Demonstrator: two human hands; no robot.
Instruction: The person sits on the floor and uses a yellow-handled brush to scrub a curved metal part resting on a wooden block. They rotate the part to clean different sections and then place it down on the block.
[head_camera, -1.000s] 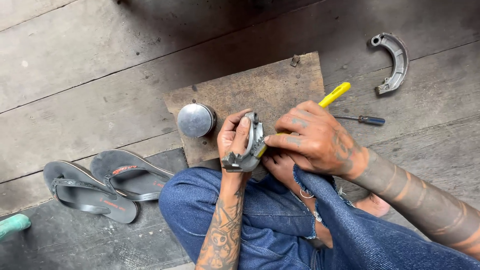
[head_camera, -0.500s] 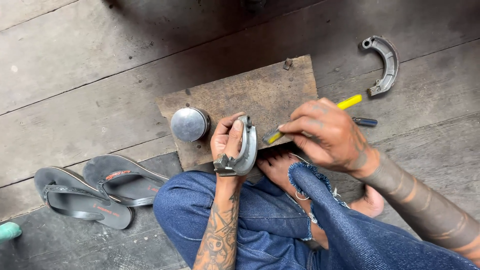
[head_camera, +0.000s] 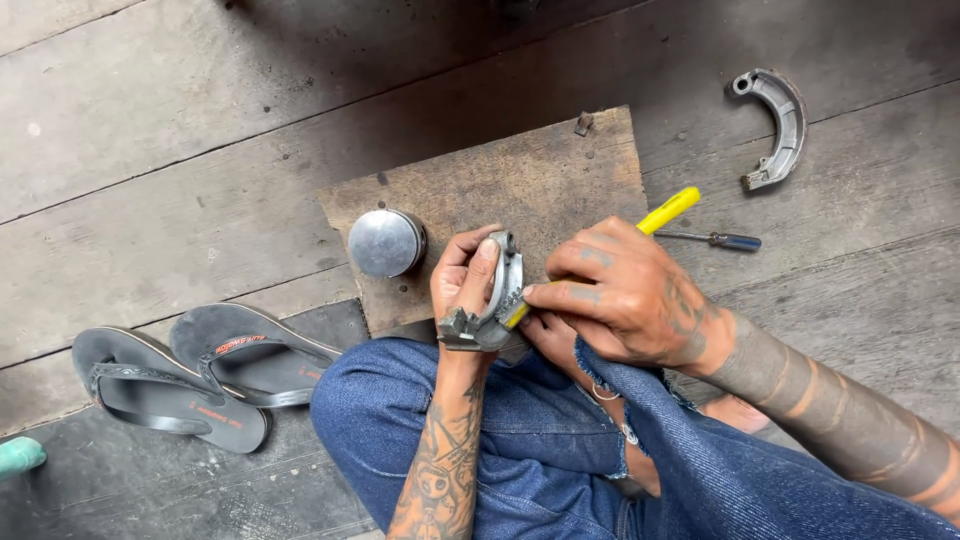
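Observation:
My left hand (head_camera: 462, 282) grips a curved grey metal brake shoe (head_camera: 492, 312), held on edge over the near side of a wooden board (head_camera: 520, 185). My right hand (head_camera: 625, 292) holds a yellow-handled tool (head_camera: 668, 211) whose tip meets the inner side of the shoe. Both hands hover just above my knees in blue jeans. A second brake shoe (head_camera: 776, 125) lies on the plank floor at the upper right.
A round metal piston-like cup (head_camera: 385, 243) stands on the board's left edge. A small screwdriver (head_camera: 716, 240) lies right of the board. A pair of grey flip-flops (head_camera: 190, 375) sits at the left. A teal object (head_camera: 18, 456) pokes in at the far left edge.
The view has shifted slightly. My hands stay on the brake shoe and the yellow tool, with the tool tip working along the shoe's inner edge.

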